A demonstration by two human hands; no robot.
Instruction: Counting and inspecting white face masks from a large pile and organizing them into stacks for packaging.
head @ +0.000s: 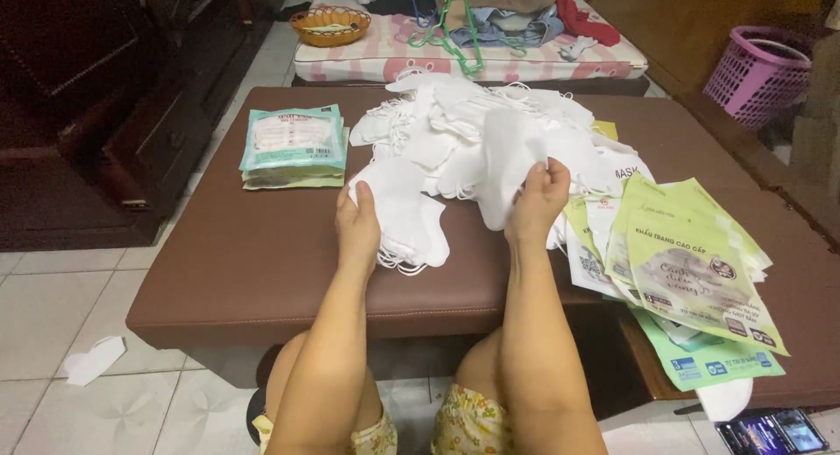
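both forearms reach forward; left hand [357, 226] and right hand [538, 201] are each closed in a grip.

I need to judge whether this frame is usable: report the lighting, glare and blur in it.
Head view: soft, even indoor light; the pile of white masks is overexposed, its folds washed out; the left hand and right hand are sharp; the dark cabinet loses detail in shadow; straight edges bow slightly near the frame's borders.

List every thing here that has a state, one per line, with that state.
left hand: grip shut on small mask stack
right hand: grip shut on single mask, lifted
mask pile: loose, heaped on brown bench
filled packs: stacked, flat
empty pouches: fanned out
floor mask: dropped on tiles
phone: screen lit
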